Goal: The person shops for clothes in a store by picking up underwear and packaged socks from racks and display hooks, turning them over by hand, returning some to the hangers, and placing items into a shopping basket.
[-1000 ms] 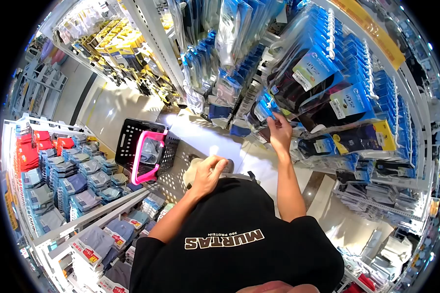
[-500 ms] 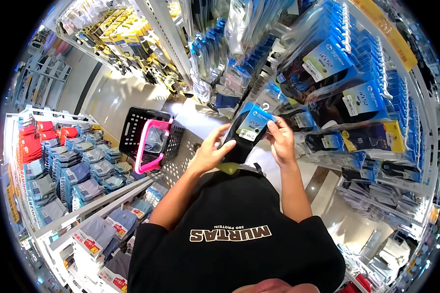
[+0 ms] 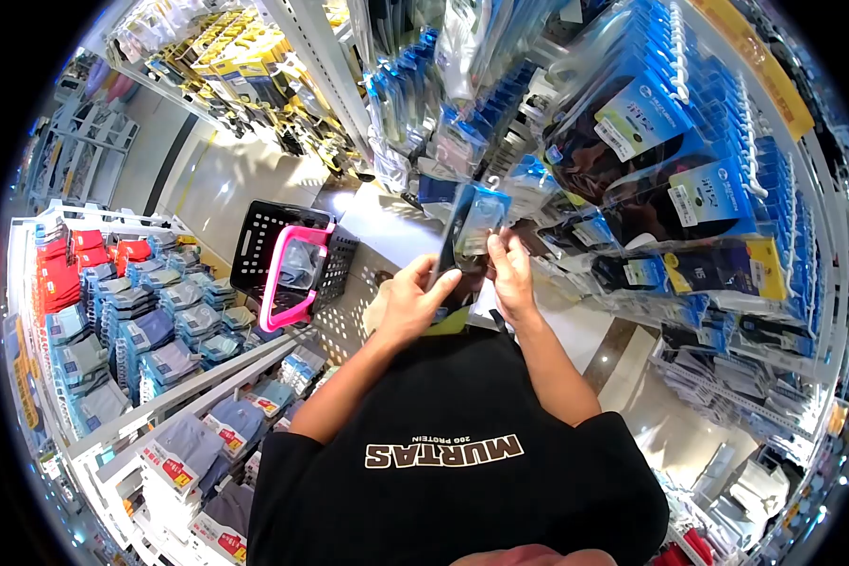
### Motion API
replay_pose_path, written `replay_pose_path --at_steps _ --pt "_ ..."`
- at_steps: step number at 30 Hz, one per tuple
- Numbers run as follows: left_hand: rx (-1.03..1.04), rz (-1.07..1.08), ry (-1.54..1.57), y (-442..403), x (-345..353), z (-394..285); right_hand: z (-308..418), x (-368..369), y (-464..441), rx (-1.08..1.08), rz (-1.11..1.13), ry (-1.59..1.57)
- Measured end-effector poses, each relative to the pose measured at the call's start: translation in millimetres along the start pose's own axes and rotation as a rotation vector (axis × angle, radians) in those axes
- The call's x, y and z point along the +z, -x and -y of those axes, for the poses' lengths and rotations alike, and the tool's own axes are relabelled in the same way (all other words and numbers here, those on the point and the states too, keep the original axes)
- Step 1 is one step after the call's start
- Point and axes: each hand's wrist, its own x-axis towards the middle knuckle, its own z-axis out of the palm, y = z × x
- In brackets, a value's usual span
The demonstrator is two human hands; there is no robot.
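Held in front of my chest is a flat clear-plastic pack [image 3: 476,226] with a blue card top and dark contents whose kind I cannot make out. My left hand [image 3: 410,300] grips its lower left side, the thumb lying across the front. On the right edge, the fingers and thumb of my right hand [image 3: 511,278] pinch the pack. Glare and tilt leave its print unreadable. Similar blue-carded packs [image 3: 637,118] with black contents hang on white hooks to the right of my hands.
A black shopping basket [image 3: 253,247] with a pink handle [image 3: 283,275] stands to the left, a grey-blue item [image 3: 299,262] inside. Folded packs [image 3: 151,330] fill a low display at far left. Yellow-carded goods [image 3: 241,71] hang beyond the basket. A white upright post [image 3: 321,75] stands ahead.
The pack has turned so its front faces me less squarely, and shines more. My right hand has moved left and inward along it; my left hand has barely shifted.
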Motion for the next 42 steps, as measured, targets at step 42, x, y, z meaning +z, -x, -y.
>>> replay_pose_path --at_steps 42 --pt "-0.06 0.088 -0.298 16 -13 52 -11 -112 -61 -0.313 -0.353 0.69"
